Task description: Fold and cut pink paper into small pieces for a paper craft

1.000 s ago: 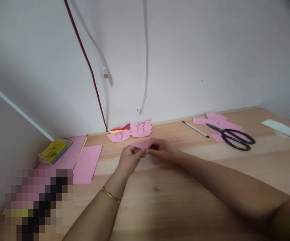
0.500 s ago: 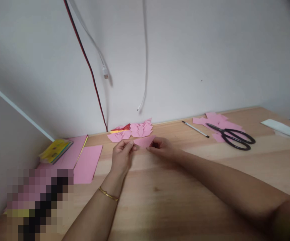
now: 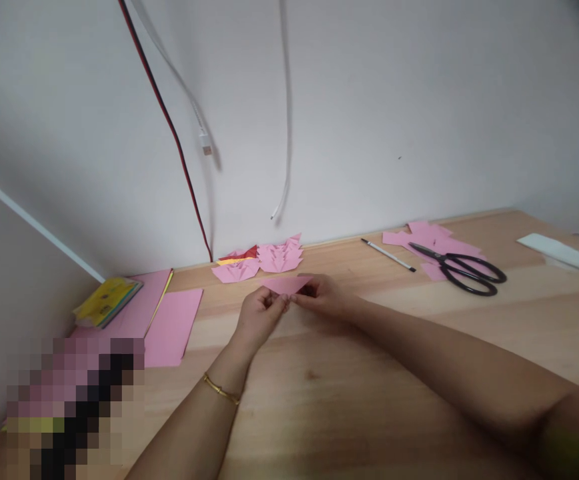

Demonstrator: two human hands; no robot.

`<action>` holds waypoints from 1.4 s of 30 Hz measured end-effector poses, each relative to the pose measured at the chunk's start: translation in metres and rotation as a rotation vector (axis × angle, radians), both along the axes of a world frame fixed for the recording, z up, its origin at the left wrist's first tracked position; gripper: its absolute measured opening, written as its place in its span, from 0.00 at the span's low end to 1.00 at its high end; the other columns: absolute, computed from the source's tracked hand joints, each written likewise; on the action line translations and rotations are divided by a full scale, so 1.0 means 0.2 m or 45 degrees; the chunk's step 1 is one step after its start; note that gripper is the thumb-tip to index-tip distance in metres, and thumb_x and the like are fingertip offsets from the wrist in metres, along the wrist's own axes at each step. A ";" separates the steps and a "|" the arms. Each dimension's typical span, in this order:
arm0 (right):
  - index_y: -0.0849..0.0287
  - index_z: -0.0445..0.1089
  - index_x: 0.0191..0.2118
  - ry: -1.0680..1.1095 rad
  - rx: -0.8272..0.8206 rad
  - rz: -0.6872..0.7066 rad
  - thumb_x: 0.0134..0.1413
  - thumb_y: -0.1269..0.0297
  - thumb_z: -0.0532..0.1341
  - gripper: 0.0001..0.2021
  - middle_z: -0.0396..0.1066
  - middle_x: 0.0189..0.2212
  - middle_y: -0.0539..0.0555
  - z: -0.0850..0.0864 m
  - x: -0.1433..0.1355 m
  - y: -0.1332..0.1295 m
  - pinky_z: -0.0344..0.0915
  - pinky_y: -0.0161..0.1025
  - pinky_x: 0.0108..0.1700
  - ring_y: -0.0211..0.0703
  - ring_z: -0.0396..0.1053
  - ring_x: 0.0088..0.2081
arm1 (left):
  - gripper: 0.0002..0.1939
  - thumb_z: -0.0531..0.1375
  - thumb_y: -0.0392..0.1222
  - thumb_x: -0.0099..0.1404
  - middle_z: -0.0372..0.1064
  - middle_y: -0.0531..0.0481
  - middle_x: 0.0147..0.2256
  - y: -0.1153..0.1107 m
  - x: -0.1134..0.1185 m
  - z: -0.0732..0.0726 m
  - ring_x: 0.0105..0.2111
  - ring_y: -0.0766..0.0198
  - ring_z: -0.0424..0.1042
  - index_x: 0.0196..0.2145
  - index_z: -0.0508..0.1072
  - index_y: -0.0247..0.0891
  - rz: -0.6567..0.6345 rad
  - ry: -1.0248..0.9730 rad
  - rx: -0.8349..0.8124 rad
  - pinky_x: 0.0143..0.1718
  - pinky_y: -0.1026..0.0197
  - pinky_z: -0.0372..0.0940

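While the pink paper piece [image 3: 284,285] is pinched in your left hand [image 3: 258,315] and right hand [image 3: 326,298], thumbs close together at its near corner, align its edges and press evenly with both thumbs. It is over the wooden table [image 3: 289,413], so work clear of the folded pink pieces [image 3: 280,260] just beyond and the scissors [image 3: 442,259] well to the right.

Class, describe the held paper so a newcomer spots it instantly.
On the pale wooden table, find the bare left hand and bare right hand. Both pinch a small, triangular pink paper piece. Unlike the pleated pink paper shapes behind it, this one is held.
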State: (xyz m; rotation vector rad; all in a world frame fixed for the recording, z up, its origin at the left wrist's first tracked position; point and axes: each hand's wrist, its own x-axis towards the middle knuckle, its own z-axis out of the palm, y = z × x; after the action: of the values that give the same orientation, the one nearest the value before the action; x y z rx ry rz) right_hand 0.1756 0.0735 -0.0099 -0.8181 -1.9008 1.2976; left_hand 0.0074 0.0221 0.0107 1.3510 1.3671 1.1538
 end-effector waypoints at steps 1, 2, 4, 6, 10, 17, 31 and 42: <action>0.61 0.72 0.35 -0.001 -0.006 -0.001 0.50 0.59 0.60 0.11 0.71 0.28 0.53 0.00 0.00 0.00 0.62 0.36 0.32 0.40 0.66 0.31 | 0.11 0.64 0.46 0.53 0.70 0.50 0.23 0.00 0.00 0.01 0.23 0.68 0.65 0.26 0.73 0.34 -0.022 0.016 0.000 0.26 0.66 0.58; 0.62 0.72 0.35 -0.005 -0.011 0.006 0.50 0.60 0.60 0.10 0.71 0.29 0.53 0.00 0.00 0.00 0.62 0.36 0.32 0.41 0.67 0.31 | 0.11 0.64 0.46 0.53 0.70 0.50 0.23 0.00 0.00 0.01 0.23 0.68 0.64 0.27 0.74 0.34 -0.042 0.021 0.000 0.26 0.66 0.57; 0.62 0.71 0.35 -0.017 -0.013 0.020 0.50 0.63 0.59 0.09 0.71 0.30 0.53 0.00 0.00 0.00 0.62 0.36 0.32 0.40 0.67 0.31 | 0.11 0.64 0.46 0.52 0.69 0.51 0.23 0.00 0.00 0.01 0.23 0.68 0.63 0.28 0.74 0.34 -0.060 0.033 0.009 0.25 0.66 0.56; 0.62 0.70 0.34 -0.037 -0.007 0.022 0.50 0.64 0.59 0.07 0.70 0.29 0.52 0.01 0.00 -0.01 0.60 0.35 0.31 0.38 0.66 0.30 | 0.11 0.64 0.46 0.53 0.68 0.52 0.22 0.00 -0.01 0.00 0.22 0.69 0.62 0.28 0.74 0.34 -0.062 0.082 0.020 0.24 0.66 0.55; 0.60 0.67 0.29 -0.081 -0.001 -0.076 0.47 0.67 0.58 0.03 0.64 0.23 0.48 0.03 0.01 -0.01 0.55 0.32 0.27 0.35 0.60 0.26 | 0.11 0.63 0.46 0.53 0.63 0.54 0.19 0.00 -0.02 0.00 0.20 0.71 0.57 0.25 0.73 0.34 -0.083 0.184 0.002 0.21 0.67 0.50; 0.60 0.65 0.26 -0.002 0.037 -0.330 0.45 0.66 0.57 0.03 0.60 0.21 0.47 0.09 0.04 0.01 0.53 0.33 0.28 0.35 0.57 0.25 | 0.13 0.64 0.46 0.50 0.60 0.56 0.16 0.02 -0.04 0.04 0.18 0.71 0.55 0.19 0.67 0.35 0.047 0.258 -0.020 0.20 0.67 0.49; 0.58 0.64 0.36 0.282 -0.126 -0.154 0.51 0.53 0.59 0.14 0.62 0.24 0.48 0.08 0.02 0.01 0.57 0.33 0.28 0.35 0.59 0.26 | 0.14 0.64 0.49 0.53 0.69 0.49 0.21 0.04 -0.04 -0.02 0.22 0.68 0.65 0.24 0.73 0.33 -0.006 -0.017 -0.042 0.26 0.65 0.57; 0.63 0.68 0.31 0.012 0.086 -0.126 0.52 0.60 0.59 0.10 0.63 0.24 0.49 -0.01 0.00 0.01 0.57 0.34 0.30 0.35 0.58 0.26 | 0.13 0.64 0.47 0.54 0.70 0.48 0.22 0.04 -0.04 -0.04 0.24 0.67 0.67 0.26 0.74 0.32 -0.129 -0.080 -0.042 0.29 0.64 0.61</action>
State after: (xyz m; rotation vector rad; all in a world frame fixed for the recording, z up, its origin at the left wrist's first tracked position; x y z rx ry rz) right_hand 0.1757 0.0755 -0.0128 -0.8587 -1.8621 1.1700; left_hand -0.0007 0.0291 0.0020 1.3337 1.2532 1.0924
